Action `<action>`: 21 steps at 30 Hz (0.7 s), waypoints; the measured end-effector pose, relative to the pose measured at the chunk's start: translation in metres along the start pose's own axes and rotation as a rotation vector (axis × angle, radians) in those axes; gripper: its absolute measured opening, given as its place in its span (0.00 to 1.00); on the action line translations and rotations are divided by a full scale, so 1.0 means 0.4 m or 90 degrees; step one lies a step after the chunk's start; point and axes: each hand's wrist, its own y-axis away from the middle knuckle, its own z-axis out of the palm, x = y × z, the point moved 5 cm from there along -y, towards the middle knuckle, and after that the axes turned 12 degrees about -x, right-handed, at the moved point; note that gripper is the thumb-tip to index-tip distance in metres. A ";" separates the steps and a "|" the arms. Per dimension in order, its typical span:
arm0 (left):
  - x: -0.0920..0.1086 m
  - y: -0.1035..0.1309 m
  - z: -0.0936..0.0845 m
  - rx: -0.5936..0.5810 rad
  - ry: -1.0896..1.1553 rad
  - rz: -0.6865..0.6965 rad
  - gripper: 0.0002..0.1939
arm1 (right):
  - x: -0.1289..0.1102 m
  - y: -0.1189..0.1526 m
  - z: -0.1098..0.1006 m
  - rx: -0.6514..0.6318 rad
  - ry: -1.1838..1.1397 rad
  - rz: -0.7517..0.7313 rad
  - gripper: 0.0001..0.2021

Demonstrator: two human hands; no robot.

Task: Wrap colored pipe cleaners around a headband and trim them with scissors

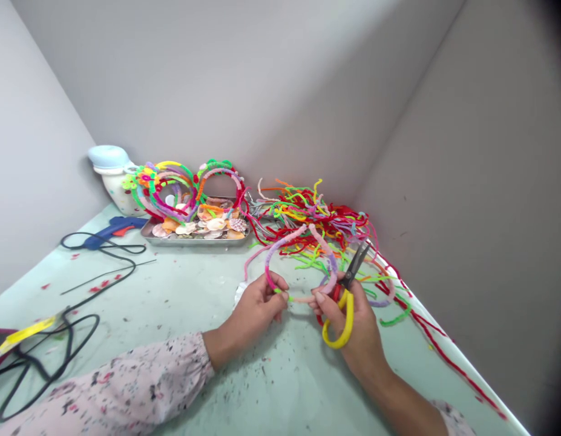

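Observation:
My left hand (258,306) pinches one end of a curved headband (302,239) wrapped in pink and purple pipe cleaner, held just above the pale green table (180,303). My right hand (353,324) grips the headband's other end with thumb and finger. Yellow-and-red-handled scissors (346,303) hang on that same hand, blades pointing up and to the right. A short green pipe-cleaner bit (282,295) sticks out between the two hands.
A heap of loose coloured pipe cleaners (316,221) lies behind the hands by the wall. A metal tray (193,239) of shells carries finished headbands (184,188). A blue glue gun (114,230) and black cables (57,345) lie left, a white jar (114,175) behind.

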 end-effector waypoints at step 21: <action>-0.006 -0.001 -0.003 0.002 -0.048 0.005 0.09 | 0.001 -0.004 -0.006 0.018 -0.008 -0.031 0.20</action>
